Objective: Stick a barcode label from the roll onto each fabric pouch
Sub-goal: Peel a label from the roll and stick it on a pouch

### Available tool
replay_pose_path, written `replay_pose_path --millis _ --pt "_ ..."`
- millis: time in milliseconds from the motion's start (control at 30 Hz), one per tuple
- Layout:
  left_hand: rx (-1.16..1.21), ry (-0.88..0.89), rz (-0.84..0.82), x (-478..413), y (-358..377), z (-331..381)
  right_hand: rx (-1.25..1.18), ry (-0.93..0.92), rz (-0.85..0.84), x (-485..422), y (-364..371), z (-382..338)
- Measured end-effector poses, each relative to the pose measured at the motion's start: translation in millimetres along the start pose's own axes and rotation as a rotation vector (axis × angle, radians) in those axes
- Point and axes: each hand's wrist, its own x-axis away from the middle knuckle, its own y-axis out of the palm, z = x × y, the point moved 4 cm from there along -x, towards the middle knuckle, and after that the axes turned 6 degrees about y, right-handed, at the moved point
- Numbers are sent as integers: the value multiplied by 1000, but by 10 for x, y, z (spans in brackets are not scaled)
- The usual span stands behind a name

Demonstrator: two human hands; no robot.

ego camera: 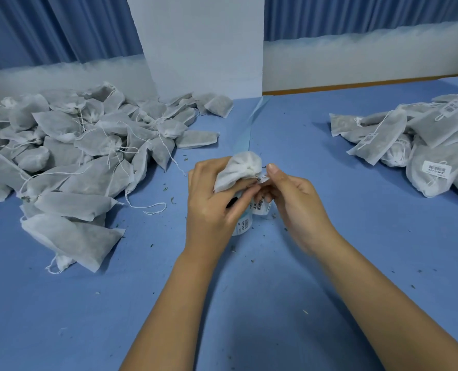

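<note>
Left hand (209, 202) and right hand (295, 199) meet above the middle of the blue surface (249, 303). At the far left a heap of unlabelled pouches (75, 156) sprawls across the surface, white drawstrings trailing loose from many of them. Behind its right end stands a white upright panel (201, 49), with a blue curtain (61, 28) on either side. The left hand grips 1 white fabric pouch (237, 170), fingers curled round its lower part, the gathered neck turned toward the right hand. At that neck sits a small barcode label (264, 178), pinched between the right thumb and fingers, touching the pouch. Just under both hands, partly hidden by them, the label roll (258, 207) rests on the surface, printed barcodes showing on its side. A pale blue backing strip (250, 135) runs from behind the pouch toward the panel. At the far right lies a pile of labelled pouches (423, 148), several showing white barcode stickers. Small dark crumbs dot the surface.
</note>
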Motion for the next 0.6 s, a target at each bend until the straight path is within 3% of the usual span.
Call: replay_pose_path --millis 400,500,600 --pt "-24 -215 43 -4 -73 -95 -100 92 100 -22 -89 -21" --pt "-40 -180 14 -14 -51 -74 -23 88 -1 -5 -33 -24" --pt "-22 -129 -14 -18 -22 -66 29 81 9 7 -22 -1"
